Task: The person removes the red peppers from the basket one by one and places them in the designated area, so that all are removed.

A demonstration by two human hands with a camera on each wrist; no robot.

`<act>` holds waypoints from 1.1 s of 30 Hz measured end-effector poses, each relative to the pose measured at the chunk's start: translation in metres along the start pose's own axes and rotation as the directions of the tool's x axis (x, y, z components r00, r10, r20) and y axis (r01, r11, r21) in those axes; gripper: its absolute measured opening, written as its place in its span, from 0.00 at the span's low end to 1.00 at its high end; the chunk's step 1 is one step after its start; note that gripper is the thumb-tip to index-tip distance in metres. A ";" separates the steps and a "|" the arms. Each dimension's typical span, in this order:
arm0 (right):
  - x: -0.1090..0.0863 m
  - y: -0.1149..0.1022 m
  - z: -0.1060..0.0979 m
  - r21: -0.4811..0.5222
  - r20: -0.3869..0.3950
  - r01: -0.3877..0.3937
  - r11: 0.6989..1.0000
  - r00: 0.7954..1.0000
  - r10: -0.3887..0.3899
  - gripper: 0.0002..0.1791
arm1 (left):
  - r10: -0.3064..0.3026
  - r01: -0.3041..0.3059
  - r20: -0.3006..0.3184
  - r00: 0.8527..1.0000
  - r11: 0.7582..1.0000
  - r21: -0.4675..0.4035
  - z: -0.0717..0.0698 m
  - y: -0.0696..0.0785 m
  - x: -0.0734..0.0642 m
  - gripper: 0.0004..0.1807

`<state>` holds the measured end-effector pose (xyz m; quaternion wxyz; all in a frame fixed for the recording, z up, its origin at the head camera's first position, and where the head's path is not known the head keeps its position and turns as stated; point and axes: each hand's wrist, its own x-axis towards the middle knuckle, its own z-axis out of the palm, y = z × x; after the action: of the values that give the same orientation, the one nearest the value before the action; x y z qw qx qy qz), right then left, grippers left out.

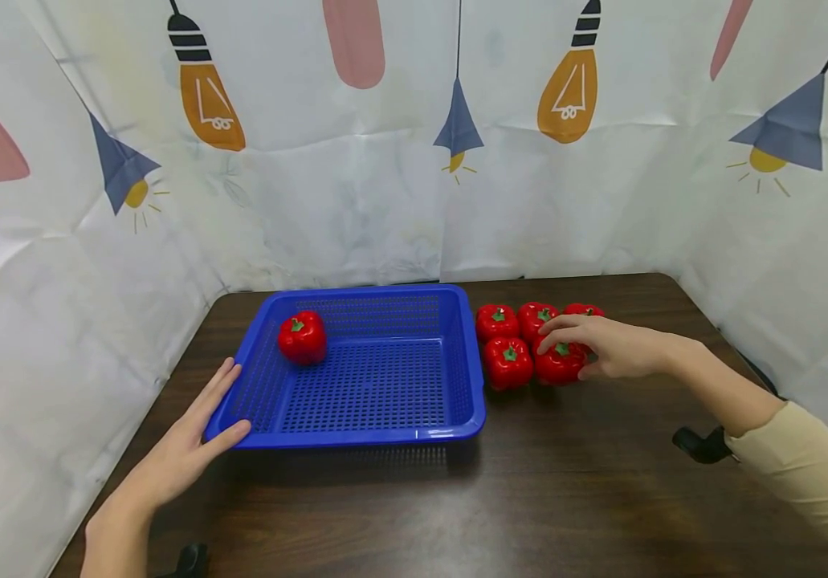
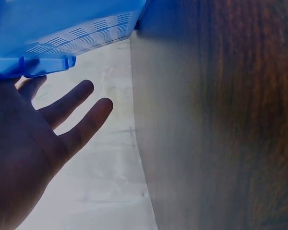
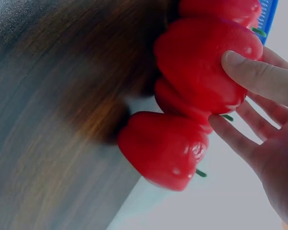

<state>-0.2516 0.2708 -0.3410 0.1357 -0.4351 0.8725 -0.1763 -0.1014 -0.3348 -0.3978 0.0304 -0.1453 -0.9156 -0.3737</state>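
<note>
A blue plastic basket (image 1: 341, 439) with a perforated floor and walls stands on the table, one red bell pepper (image 1: 302, 338) inside at its left. My left hand (image 1: 177, 451) rests at the basket's left rim with spread, mostly straight fingers; the left wrist view shows the same hand (image 2: 31, 132) under the rim. Right of the basket, my right hand (image 1: 619, 347) holds the front-right bell pepper (image 1: 560, 363) of a group, fingers curved over it. In the right wrist view, the thumb presses this pepper (image 3: 201, 62) on one side, and the other fingers reach round the far side.
Beside the held one are more red bell peppers (image 1: 507, 363), several in two close rows by the basket's right wall. The dark wooden table (image 1: 529, 498) extends toward me. White printed cloth (image 1: 356, 201) encloses its back and sides.
</note>
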 end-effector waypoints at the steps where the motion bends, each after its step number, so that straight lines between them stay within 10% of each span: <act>1: 0.000 0.000 0.001 -0.002 -0.003 0.003 1.000 1.000 -0.003 0.31 | -0.001 0.001 0.001 1.000 1.000 -0.003 0.000 0.000 0.000 0.43; 33: -0.003 0.004 0.006 0.016 -0.059 -0.003 1.000 0.998 0.004 0.36 | 0.004 -0.004 -0.001 1.000 1.000 -0.025 0.000 -0.003 0.002 0.44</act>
<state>-0.2504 0.2741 -0.3478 0.1136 -0.4269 0.8755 -0.1959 -0.1043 -0.3366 -0.3994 0.0296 -0.1471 -0.9106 -0.3852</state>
